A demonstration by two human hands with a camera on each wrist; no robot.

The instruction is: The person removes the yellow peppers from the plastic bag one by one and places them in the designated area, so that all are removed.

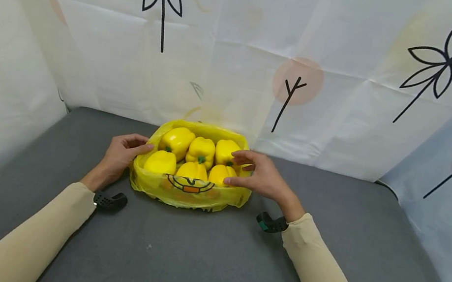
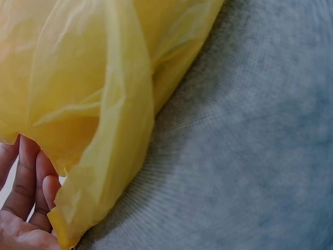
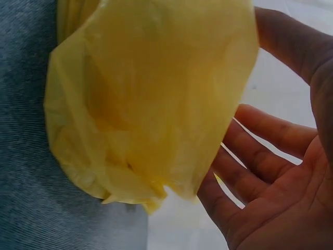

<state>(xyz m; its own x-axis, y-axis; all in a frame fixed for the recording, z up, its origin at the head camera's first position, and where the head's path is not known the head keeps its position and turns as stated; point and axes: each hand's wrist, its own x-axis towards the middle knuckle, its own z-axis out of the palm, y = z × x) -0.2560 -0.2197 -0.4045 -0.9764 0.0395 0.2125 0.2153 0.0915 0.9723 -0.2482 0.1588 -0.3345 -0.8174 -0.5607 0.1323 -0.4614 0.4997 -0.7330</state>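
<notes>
A yellow plastic bag with a dark printed design rests on the grey table, its mouth wide. Several yellow bell peppers sit inside it in two rows, green stems showing on some. At the bag's left rim, my left hand pinches the plastic between thumb and fingers; part of the grip is hidden in the left wrist view. My right hand is at the right rim with fingers spread, its thumb by the front right pepper and its fingertips at the back right pepper.
The grey tabletop extends around the bag. White patterned cloth hangs right behind the table and along both sides. A black wrist device is on the left wrist, and another black device is on the right.
</notes>
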